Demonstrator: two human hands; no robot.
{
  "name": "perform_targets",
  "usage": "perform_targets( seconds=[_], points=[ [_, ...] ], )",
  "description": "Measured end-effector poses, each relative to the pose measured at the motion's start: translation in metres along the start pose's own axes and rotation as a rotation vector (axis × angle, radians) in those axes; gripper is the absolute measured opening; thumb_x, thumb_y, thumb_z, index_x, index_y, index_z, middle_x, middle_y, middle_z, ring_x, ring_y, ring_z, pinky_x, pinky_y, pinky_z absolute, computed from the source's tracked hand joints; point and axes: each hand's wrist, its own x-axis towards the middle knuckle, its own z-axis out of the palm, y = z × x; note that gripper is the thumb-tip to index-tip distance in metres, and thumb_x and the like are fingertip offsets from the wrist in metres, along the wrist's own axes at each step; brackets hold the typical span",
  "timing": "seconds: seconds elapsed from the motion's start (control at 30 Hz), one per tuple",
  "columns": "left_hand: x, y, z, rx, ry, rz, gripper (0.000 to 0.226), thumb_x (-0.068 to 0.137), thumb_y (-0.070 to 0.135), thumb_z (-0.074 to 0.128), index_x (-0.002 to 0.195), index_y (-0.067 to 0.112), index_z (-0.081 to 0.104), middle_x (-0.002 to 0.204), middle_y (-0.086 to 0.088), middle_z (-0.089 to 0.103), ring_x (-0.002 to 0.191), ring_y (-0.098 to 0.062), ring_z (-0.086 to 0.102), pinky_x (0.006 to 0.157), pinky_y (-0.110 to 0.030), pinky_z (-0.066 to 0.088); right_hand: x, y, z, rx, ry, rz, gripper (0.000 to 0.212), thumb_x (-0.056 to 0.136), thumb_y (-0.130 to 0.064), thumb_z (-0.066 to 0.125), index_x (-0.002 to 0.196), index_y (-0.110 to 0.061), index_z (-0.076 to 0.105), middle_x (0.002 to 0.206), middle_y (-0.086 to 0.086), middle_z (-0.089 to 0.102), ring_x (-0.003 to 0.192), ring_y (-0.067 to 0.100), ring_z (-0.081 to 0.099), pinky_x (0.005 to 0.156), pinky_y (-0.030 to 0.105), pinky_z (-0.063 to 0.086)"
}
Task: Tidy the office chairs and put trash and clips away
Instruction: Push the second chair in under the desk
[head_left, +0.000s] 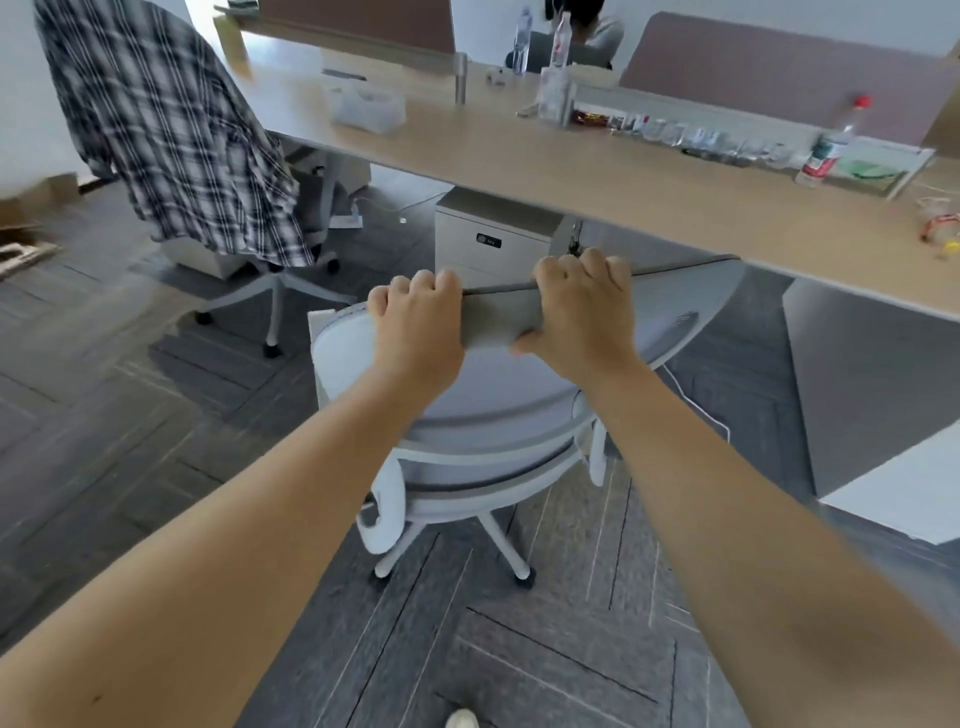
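A grey office chair (498, 395) stands right in front of me, its backrest top edge near the front edge of the long wooden desk (597, 171). My left hand (418, 322) and my right hand (582, 306) both grip the top of that backrest, fingers curled over it. A second chair (291, 260), draped with a plaid shirt (166, 135), stands at the left by the desk. On the desk lie small items: a clear plastic box (369, 106), a row of small clear things (701, 137) and a bottle with a red cap (828, 148).
A white drawer cabinet (488, 236) sits under the desk behind the chair. Two water bottles (540, 39) and a seated person (592, 31) are beyond the desk divider. A grey side panel (857, 384) stands at right. Cardboard (26, 239) lies at far left on the carpet.
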Motion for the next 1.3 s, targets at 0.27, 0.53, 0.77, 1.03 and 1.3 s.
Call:
perform_targets(
  seconds=[0.27,0.53,0.77,1.03,1.3],
  points=[
    [-0.017,-0.050,-0.028,-0.106,0.009,-0.004,0.057,0.071,0.041,0.073,0.111,0.004,0.054,0.121,-0.014,0.056,0.119,-0.032,0.043,0.106,-0.043,0.024,-0.034,0.014,-0.022,0.105,-0.084,0.124,0.064,0.081,-0.043,0.063,0.128,-0.005,0.043,0.131,0.013,0.049,0.127,0.029,0.038,0.112,0.039,0.023],
    [-0.032,-0.053,-0.033,-0.065,-0.033,-0.060,0.065,0.067,0.036,0.077,0.115,0.002,0.048,0.125,-0.017,0.049,0.126,-0.036,0.034,0.113,-0.061,0.004,-0.038,-0.014,-0.038,0.163,-0.116,0.133,0.063,0.067,-0.052,0.073,0.100,-0.001,0.056,0.107,0.013,0.063,0.106,0.026,0.048,0.090,0.032,0.036],
    [-0.021,-0.068,-0.033,-0.035,0.004,0.033,0.065,0.069,0.032,0.076,0.117,0.000,0.047,0.126,-0.019,0.049,0.129,-0.036,0.033,0.118,-0.054,0.000,-0.039,-0.028,-0.040,0.164,-0.094,0.177,0.061,0.066,-0.052,0.073,0.093,0.000,0.058,0.103,0.013,0.066,0.102,0.026,0.051,0.084,0.033,0.039],
    [-0.005,-0.029,-0.020,-0.076,-0.009,0.182,0.068,0.068,0.032,0.077,0.119,-0.002,0.047,0.126,-0.020,0.050,0.125,-0.035,0.037,0.113,-0.040,0.020,-0.061,0.004,-0.045,0.132,-0.074,0.307,0.061,0.070,-0.054,0.069,0.102,-0.003,0.056,0.109,0.010,0.063,0.108,0.026,0.048,0.092,0.032,0.036],
    [0.010,0.042,0.001,-0.129,-0.046,0.337,0.067,0.068,0.032,0.077,0.117,-0.004,0.048,0.125,-0.021,0.050,0.122,-0.036,0.037,0.105,-0.041,0.027,-0.092,0.061,-0.052,0.063,-0.096,0.468,0.059,0.076,-0.040,0.069,0.121,-0.007,0.047,0.124,0.010,0.050,0.118,0.029,0.039,0.103,0.038,0.026]
  ],
)
